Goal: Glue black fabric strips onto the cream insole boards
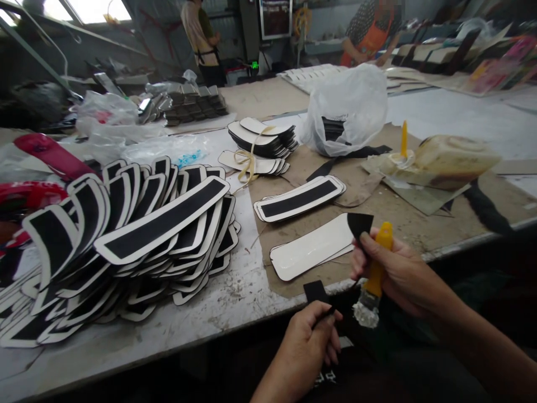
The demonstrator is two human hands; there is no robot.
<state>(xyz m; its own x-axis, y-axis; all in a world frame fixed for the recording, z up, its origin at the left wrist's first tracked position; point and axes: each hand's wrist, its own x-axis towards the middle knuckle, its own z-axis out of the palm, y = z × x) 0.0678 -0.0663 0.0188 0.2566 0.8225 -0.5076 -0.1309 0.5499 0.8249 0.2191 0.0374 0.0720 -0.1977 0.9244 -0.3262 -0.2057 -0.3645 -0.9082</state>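
My right hand (390, 268) is closed around a yellow-handled brush (381, 252), whose bristles point down and are caked with white paste. Between its thumb and fingertips it also pinches a black strip (361, 224), over the right end of a white curved panel (310, 249). Lower down, my left hand (308, 341) is closed on a thin black strip (329, 313). A black end piece (315, 291) shows just above that hand at the table edge; whether it belongs to the same strip I cannot tell. Behind the white panel lie panels with black centres (300, 198).
A large heap of black-and-white panels (159, 224) covers the left side. Tied panel stacks (260, 140), a plastic bag (346, 106) and a paste-stained container (453, 159) with another yellow handle (404, 139) stand farther back. Two people are in the background.
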